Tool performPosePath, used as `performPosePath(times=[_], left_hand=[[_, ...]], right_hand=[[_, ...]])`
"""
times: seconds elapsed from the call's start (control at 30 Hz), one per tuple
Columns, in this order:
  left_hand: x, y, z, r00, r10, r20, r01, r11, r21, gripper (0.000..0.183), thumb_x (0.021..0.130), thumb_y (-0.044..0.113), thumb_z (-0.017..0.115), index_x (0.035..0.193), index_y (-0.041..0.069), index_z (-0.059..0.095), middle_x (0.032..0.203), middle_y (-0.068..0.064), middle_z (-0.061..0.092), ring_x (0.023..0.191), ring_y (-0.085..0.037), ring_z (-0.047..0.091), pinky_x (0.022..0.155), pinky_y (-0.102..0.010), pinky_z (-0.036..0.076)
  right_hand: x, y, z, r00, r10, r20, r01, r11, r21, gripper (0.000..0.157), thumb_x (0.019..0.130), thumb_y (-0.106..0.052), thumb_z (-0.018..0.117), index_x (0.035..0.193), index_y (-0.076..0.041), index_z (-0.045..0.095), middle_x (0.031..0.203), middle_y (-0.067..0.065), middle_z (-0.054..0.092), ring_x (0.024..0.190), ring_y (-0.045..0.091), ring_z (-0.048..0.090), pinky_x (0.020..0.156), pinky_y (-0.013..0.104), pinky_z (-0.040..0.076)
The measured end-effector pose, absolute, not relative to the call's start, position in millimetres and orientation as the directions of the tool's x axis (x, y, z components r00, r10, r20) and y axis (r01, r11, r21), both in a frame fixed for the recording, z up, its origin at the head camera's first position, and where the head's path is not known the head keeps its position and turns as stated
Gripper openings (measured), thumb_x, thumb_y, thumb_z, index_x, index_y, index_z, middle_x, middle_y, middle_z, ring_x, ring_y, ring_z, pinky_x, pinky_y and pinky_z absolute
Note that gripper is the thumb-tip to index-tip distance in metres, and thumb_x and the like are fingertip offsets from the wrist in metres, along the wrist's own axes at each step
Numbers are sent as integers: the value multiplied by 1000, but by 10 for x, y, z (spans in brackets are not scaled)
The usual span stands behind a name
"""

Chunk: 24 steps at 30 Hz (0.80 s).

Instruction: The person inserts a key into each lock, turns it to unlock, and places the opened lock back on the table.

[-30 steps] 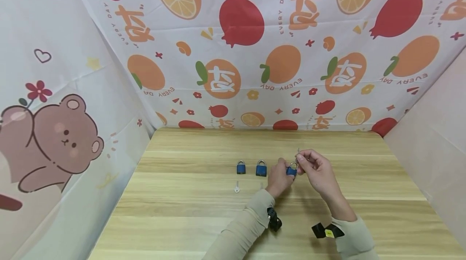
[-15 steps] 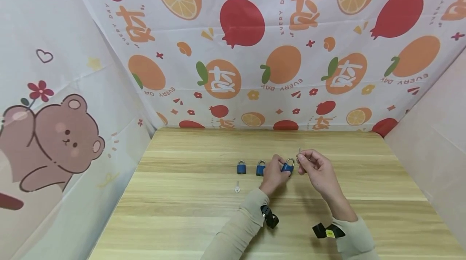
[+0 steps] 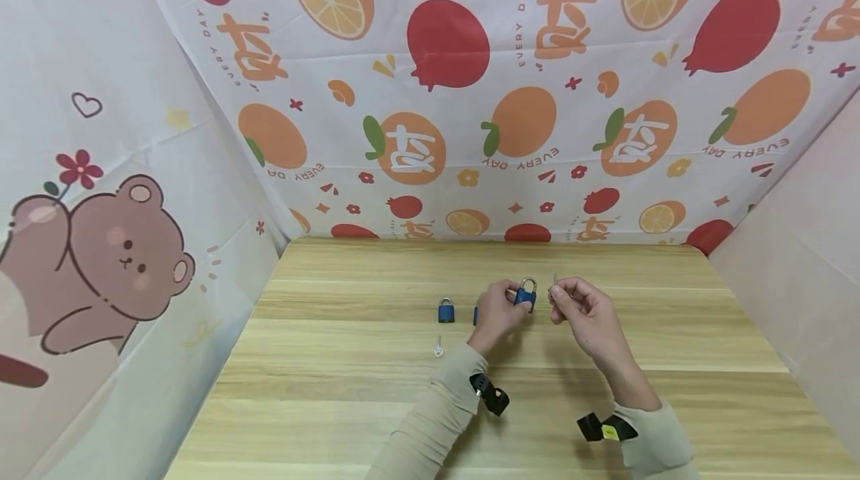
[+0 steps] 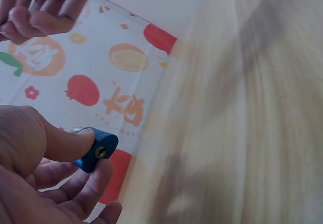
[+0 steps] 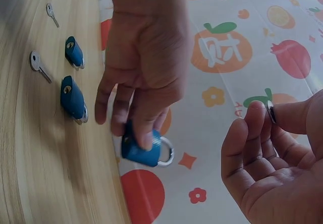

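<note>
My left hand (image 3: 499,313) pinches a blue padlock (image 3: 525,296) between thumb and fingers, above the table, shackle upward. In the left wrist view the keyhole (image 4: 101,153) on the padlock's base is visible, with no key in it. Just to the right, my right hand (image 3: 589,313) pinches a small silver key (image 5: 271,112) between thumb and index finger; its blade points up in the head view. A gap separates padlock and key. Two more blue padlocks stand on the table, a smaller one (image 3: 446,311) and a larger one (image 5: 72,98), which my left hand partly covers in the head view.
One loose key (image 3: 439,347) lies in front of the smaller padlock. A second key (image 5: 36,62) lies by the larger one, hidden behind the left arm in the head view. Fruit-print cloth (image 3: 470,129) hangs behind the wooden table (image 3: 322,390).
My left hand has carried the padlock left and slightly up, away from the key, and turned it more upright. The right hand with the key has stayed almost still.
</note>
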State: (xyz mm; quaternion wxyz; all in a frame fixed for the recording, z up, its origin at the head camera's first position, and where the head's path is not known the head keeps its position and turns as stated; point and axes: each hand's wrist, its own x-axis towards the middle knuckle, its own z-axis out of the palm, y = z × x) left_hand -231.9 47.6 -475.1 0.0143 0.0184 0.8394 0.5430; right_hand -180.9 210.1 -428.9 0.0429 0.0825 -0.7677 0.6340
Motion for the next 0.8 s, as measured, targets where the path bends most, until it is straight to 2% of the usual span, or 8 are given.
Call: performPosePath(times=[0.17,0.4,0.63,0.8], left_hand=[[-2319,460,-4661,-1000,9,2,5,352,936,27,87,12,77,112,4,71,87,-8,69,71,-9,58,60,-19,46],[-2314,435,-4502,-1000,-10,-8,-11,289,957,25,90,14,75,112,4,70,89,-8,71,70,-9,61,58,-19,48],[-2297,368,-4349,-1000,-11,6,3,242,970,29,91,18,74,115,1,69,93,-10,70,71,-9,62,60,-19,48],[-2283,312,-4259,-1000,-23,-11,-16,220,975,32,91,21,75,116,1,68,92,-8,71,71,-9,62,60,-20,47]], right_hand=[[-1820,2101,-4302,-979,-86,185,-199,188,-962,32,106,-24,53,110,7,59,84,-10,63,71,4,63,70,22,58],[-1832,2075,-4317,-978,-93,186,-200,173,-964,31,106,-24,53,111,6,58,82,-6,64,72,4,61,68,22,58],[-1822,2049,-4331,-978,-99,182,-198,179,-964,26,106,-23,55,110,2,61,82,-10,64,73,10,63,67,22,58],[-1815,2030,-4345,-977,-118,179,-198,178,-964,29,105,-21,56,115,6,60,84,-10,66,73,4,63,68,22,58]])
